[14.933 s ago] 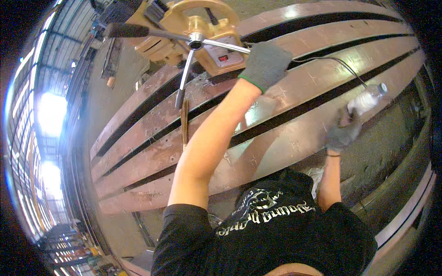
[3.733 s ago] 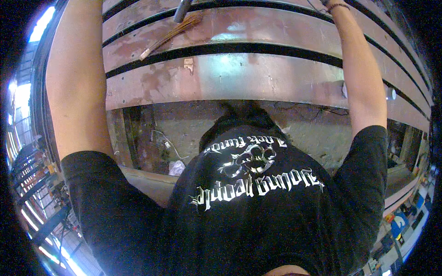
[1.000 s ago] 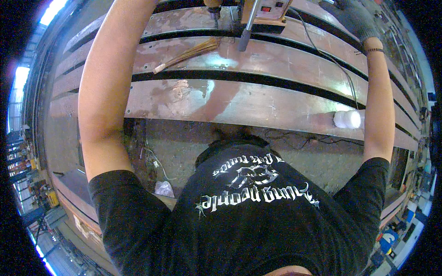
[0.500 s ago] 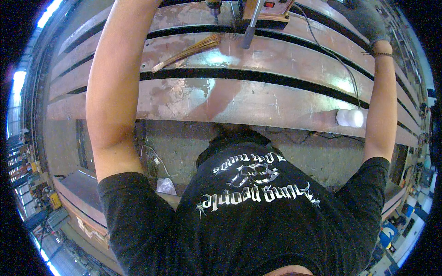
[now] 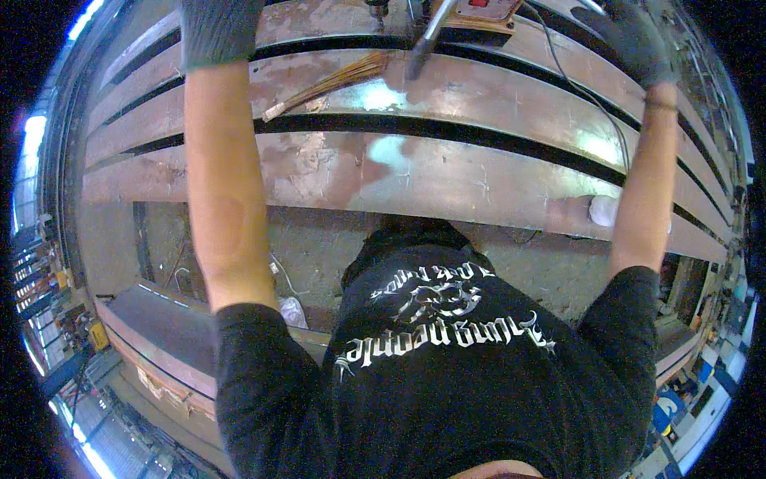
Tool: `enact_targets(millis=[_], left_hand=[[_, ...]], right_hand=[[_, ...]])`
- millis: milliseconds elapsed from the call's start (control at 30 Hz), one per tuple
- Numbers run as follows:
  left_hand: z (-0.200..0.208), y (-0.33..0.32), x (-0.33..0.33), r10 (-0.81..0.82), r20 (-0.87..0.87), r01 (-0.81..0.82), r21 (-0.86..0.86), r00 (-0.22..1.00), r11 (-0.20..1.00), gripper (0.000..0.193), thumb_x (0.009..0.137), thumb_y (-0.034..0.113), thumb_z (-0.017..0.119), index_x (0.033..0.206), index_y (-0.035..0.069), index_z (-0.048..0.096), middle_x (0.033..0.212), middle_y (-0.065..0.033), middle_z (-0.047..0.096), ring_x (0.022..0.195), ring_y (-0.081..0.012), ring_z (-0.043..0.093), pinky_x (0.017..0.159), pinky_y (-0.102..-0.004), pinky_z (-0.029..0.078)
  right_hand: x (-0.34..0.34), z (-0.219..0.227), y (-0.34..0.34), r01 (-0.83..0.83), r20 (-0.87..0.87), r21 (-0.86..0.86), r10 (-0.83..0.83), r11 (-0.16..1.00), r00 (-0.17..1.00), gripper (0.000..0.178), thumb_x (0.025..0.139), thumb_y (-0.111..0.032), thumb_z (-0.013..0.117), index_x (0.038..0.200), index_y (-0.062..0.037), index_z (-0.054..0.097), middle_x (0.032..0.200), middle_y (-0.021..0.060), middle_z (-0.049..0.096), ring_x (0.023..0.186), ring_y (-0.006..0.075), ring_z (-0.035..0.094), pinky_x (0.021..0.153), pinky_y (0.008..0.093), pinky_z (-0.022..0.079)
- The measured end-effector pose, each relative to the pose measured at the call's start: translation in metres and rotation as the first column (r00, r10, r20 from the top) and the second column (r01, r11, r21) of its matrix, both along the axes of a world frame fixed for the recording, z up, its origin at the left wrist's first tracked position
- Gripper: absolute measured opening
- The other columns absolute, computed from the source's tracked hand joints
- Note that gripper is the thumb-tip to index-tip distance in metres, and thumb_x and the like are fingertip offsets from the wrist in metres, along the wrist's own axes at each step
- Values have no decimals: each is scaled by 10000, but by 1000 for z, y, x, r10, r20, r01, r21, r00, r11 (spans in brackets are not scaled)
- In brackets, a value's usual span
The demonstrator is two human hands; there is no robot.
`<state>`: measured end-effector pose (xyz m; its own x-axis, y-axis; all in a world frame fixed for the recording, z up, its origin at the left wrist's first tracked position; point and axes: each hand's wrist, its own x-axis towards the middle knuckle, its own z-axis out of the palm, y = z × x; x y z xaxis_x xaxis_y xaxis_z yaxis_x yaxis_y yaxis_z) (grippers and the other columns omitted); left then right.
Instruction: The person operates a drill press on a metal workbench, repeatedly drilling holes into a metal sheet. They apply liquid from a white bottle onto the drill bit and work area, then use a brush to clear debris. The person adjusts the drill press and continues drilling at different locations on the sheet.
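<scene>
My left hand (image 5: 219, 32), in a dark grey knitted glove, is at the upper left. Its fingers run past the top edge, so what it touches is hidden. At the upper right is my right hand (image 5: 630, 44), also gloved and blurred. Its fingers look curled by a pale, shiny sliver of something I cannot make out. Between the hands, at the top edge, stands part of a drilling machine (image 5: 488, 17) with a red switch. A metal lever with a dark grip (image 5: 427, 44) slants down from it, and a drill chuck (image 5: 377, 9) shows beside it.
A straw hand brush (image 5: 327, 84) lies on the slotted steel table (image 5: 447, 180). From the machine a dark cable (image 5: 570, 76) runs right, down toward my forearm. A white round object (image 5: 602, 210) sits partly behind that forearm. A crumpled clear bag (image 5: 293, 312) lies below the table edge.
The left forearm has swung right and drawn back, bringing the gloved hand into view. My right hand has come slightly lower. The machine's lever has shifted a little left and up.
</scene>
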<state>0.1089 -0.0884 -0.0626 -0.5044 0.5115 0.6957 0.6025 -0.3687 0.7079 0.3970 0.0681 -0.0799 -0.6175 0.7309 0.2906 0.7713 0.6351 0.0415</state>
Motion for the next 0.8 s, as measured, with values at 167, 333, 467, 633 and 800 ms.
enact_targets(millis=[167,333,467,633,800], left_hand=[[-163,-69,-99,480,154,-428,-281,863,859,383,1001,396,594,1093,44,711,987,-170,731,894,-304,700,819,-416,539],[-272,-38,-105,264,-236,-346,-770,935,536,471,979,479,559,1215,106,722,1202,-199,718,1147,-387,669,991,-443,510],[-309,5,-100,-217,-617,-479,-749,757,458,522,980,539,524,1399,243,622,1476,-222,538,1349,-456,515,1116,-547,405],[-301,42,-99,-404,-663,-543,-749,631,380,608,1008,586,424,1568,350,418,1662,-238,272,1502,-526,271,1203,-692,172],[-331,38,-124,-96,-608,-563,-775,788,287,689,1014,596,356,1608,248,360,1710,-225,152,1563,-488,135,1233,-665,64]], right_hand=[[-44,-213,62,-13,-319,-116,-24,993,947,447,942,-449,701,1166,-62,701,927,163,748,817,317,731,732,395,564],[-189,-298,-47,-540,-787,-464,-47,702,615,282,964,-285,664,1143,-68,686,925,122,732,820,282,698,705,424,563],[-219,-255,-84,-714,-855,-512,-205,478,476,268,996,-302,660,1025,-42,716,797,68,702,644,199,653,613,345,544],[-196,-263,-70,-755,-760,-586,-522,293,387,239,979,-256,666,978,-22,716,744,60,674,605,173,623,571,343,542],[-143,-273,-32,-455,-682,-721,-422,523,597,267,969,-284,680,952,-19,701,716,29,653,628,144,615,581,324,502]])
